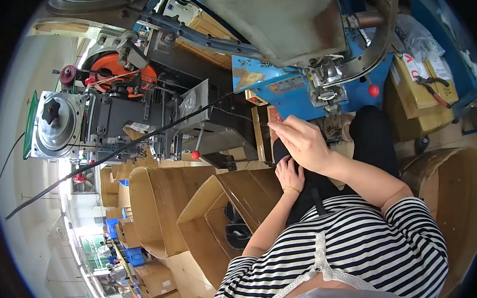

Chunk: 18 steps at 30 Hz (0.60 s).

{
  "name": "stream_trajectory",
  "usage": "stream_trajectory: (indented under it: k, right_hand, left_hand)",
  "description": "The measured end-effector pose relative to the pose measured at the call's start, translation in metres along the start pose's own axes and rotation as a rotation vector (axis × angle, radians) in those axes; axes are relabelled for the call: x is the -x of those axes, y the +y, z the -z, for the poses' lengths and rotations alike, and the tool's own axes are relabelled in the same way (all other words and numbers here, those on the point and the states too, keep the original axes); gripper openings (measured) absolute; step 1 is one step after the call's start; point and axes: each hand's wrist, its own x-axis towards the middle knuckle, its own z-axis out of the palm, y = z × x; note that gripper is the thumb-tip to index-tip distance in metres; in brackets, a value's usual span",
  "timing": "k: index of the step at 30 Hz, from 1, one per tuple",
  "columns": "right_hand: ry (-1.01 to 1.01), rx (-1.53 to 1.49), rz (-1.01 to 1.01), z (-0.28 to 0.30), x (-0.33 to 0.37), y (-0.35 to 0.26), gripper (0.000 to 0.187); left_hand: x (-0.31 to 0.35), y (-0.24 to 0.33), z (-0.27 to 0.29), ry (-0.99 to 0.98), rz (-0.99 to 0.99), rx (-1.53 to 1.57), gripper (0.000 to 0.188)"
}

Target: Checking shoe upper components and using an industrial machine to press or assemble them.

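My right hand (304,143) is raised above my lap, in front of the blue machine (295,96). Its thumb and fingers are pressed together at the tips. A thin dark line, like a wire or thread, runs up to these fingertips from the left; what they pinch is too small to make out. My left hand (289,176) rests on my dark trousers (374,138), just below the right hand, fingers a little apart and nothing visible in them. Past my fingertips, the machine's metal head (326,89) stands between my knees, with a red knob (373,91) beside it.
A second machine (117,114) with an orange wheel stands at the left, its lever ending in a red ball (195,154). A long black rod or cable (121,151) crosses before it. Cardboard boxes (166,205) flank me. Pliers (433,90) lie on a carton (417,101) at right.
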Motion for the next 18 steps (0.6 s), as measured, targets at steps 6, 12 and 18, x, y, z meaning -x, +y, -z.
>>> stream_trajectory:
  k: [6,12,18]
  right_hand:
    - [0.109,0.034,0.097,0.002,-0.027,-0.007,0.032]
    - [0.315,0.171,0.204,0.001,-0.099,-0.014,0.037]
    - [0.385,0.189,0.142,-0.017,-0.134,-0.014,0.030]
  left_hand:
    - [0.001,-0.004,-0.003,0.001,0.011,0.006,0.036]
    - [-0.001,-0.003,-0.005,0.025,-0.029,0.042,0.036]
    - [0.000,-0.003,-0.004,0.027,-0.038,0.026,0.035]
